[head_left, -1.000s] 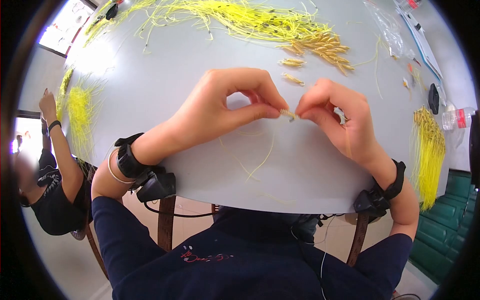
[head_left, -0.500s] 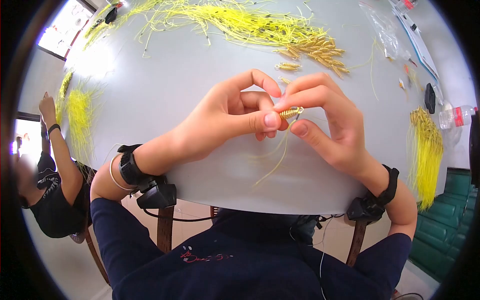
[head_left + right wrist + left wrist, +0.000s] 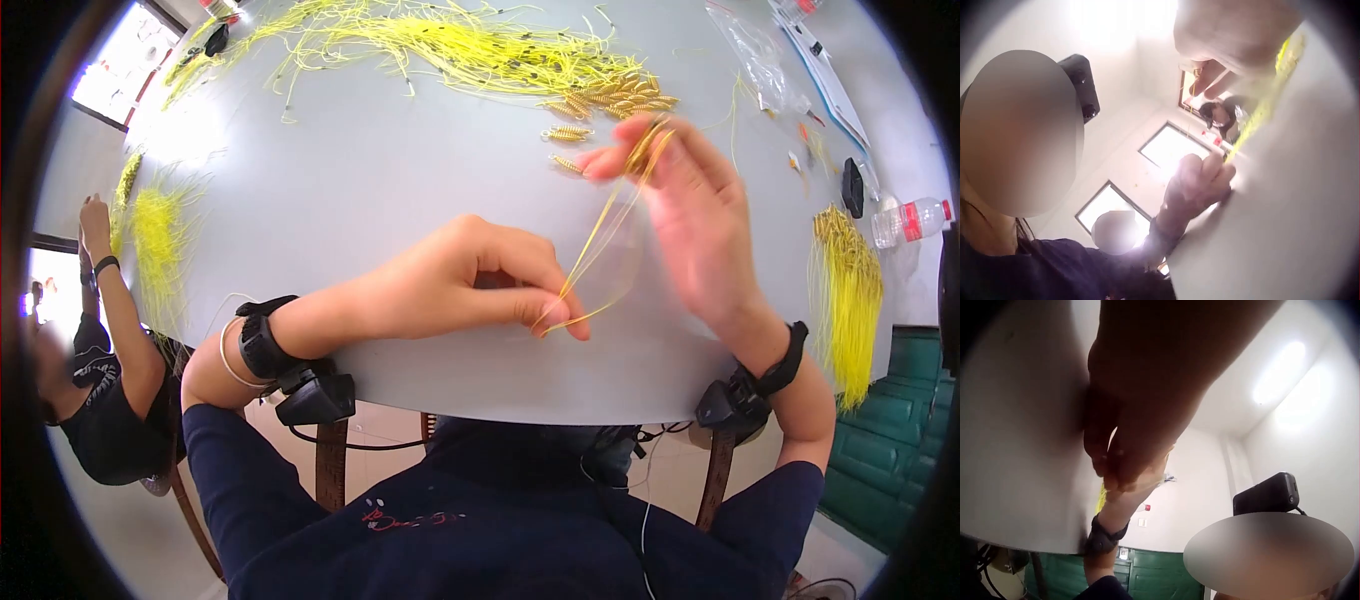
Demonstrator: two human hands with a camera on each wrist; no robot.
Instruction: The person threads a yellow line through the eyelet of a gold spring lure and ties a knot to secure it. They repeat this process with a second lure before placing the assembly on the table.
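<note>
My left hand [image 3: 500, 285] pinches the ends of thin yellow lines [image 3: 600, 230] between thumb and forefinger, low over the grey table. Those lines run up to my right hand [image 3: 705, 215], raised higher and blurred. Between its thumb and fingers it holds a gold coil spring [image 3: 638, 158], also visible as a small coil [image 3: 1197, 72] in the right wrist view. Two loose gold springs [image 3: 567, 133] lie just beyond, near a pile of similar springs [image 3: 630, 95]. The left wrist view shows the left hand [image 3: 1129, 425] dark against the light.
A large bundle of yellow lines [image 3: 450, 45] stretches along the far side. Another bundle with gold springs [image 3: 850, 300] hangs over the right edge, beside a bottle [image 3: 912, 222]. Yellow strands [image 3: 160, 240] lie at the left, near another person [image 3: 115, 390]. A plastic bag [image 3: 760, 65] lies far right.
Both hands were together at the gold spring. Since then the right hand has lifted away with the spring, and the left has come down nearer, pulling the yellow lines out between them.
</note>
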